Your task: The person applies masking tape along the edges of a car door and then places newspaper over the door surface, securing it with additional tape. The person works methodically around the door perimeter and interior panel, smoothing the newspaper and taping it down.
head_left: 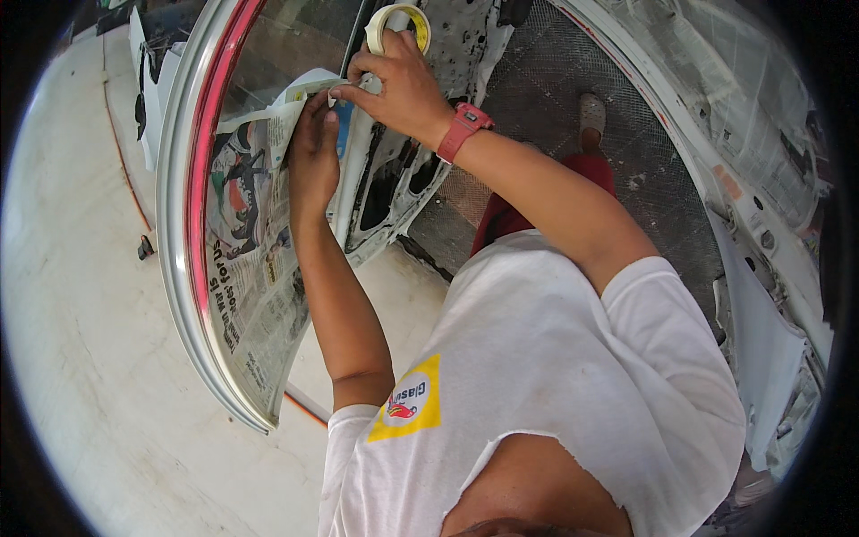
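A car door stands open in front of me, its window frame (pixel 169 215) edged by a red strip (pixel 199 192). Printed newspaper (pixel 268 268) lies over the window area. My left hand (pixel 314 159) pinches the newspaper's upper edge between thumb and fingers. Close above it, my right hand (pixel 398 88) has a roll of masking tape (pixel 416 20) hooked on its fingers. The right thumb and forefinger meet at a small whitish bit by the left fingertips; whether it is tape or paper I cannot tell.
To the right, the car body's door opening (pixel 667 94) curves round a dark meshed floor (pixel 537 98), with more newspaper (pixel 752 98) on the body beyond. An orange hose (pixel 121 152) crosses the pale floor (pixel 80 295) at left. The door's inner panel (pixel 389 183) shows open holes.
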Available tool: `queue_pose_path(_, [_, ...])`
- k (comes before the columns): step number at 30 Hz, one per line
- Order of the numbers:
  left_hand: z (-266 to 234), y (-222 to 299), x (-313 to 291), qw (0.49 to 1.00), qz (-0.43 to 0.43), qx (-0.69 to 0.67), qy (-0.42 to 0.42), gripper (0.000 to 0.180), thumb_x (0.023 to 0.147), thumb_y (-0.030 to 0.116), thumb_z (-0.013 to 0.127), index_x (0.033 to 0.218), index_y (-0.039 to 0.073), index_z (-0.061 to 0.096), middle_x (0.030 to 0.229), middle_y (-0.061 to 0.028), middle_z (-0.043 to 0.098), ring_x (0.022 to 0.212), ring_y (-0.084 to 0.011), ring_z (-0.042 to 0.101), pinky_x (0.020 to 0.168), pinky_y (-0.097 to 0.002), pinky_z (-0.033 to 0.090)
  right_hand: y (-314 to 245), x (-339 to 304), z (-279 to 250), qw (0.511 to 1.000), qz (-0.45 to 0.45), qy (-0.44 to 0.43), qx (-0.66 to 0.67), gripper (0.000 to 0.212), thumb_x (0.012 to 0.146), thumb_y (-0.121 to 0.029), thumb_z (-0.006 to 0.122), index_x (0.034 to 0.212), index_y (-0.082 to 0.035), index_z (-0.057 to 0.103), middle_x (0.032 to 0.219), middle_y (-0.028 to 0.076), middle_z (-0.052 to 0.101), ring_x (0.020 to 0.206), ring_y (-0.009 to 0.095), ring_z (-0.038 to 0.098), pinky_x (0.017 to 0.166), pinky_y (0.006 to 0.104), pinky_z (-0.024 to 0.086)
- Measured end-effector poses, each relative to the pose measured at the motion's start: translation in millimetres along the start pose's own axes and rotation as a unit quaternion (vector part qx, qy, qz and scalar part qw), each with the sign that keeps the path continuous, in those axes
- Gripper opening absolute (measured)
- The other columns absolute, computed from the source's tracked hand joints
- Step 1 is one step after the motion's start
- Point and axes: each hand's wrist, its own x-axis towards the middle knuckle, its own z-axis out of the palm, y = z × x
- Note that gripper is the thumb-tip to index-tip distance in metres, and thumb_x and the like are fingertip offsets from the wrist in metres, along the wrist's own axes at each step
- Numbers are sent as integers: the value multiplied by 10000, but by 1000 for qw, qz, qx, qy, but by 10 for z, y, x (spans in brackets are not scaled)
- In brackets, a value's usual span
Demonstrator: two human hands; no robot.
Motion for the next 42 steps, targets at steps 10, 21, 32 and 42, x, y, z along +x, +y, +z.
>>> queue_pose_path(10, [-34,119,-18,994,-66,88,6,519,1195,273,546,1643,13,514,1595,-200,642,1485,-309,604,1249,-419,424,-152,77,93,997,-2,7,71,518,796,-578,975,898,-104,790,1113,121,617,1157,357,575,1040,485,495])
queue_pose_path(21, [-47,155,-28,997,-44,62,-17,545,1199,317,516,1662,30,512,1603,-197,644,1494,-331,606,1246,-413,425,-301,-131,185,938,207,-37,276,592,828,-630,957,929,-76,774,1219,231,597,1260,413,576,1144,500,460])
queue_pose_path(32, [-69,138,-21,992,-56,116,-13,532,1181,358,538,1556,-11,619,1525,-226,698,1441,-349,651,1203,-417,456,-419,6,351,951,223,-7,213,620,813,-657,955,943,-78,773,1195,249,598,1253,438,578,1091,515,480])
queue_pose_path(42, [-126,26,-72,996,-84,25,-20,648,1175,509,505,1568,13,641,1587,-216,660,1497,-337,601,1261,-410,396,-297,63,453,976,157,17,148,572,786,-591,996,937,-95,754,1147,204,586,1159,388,595,990,477,502])
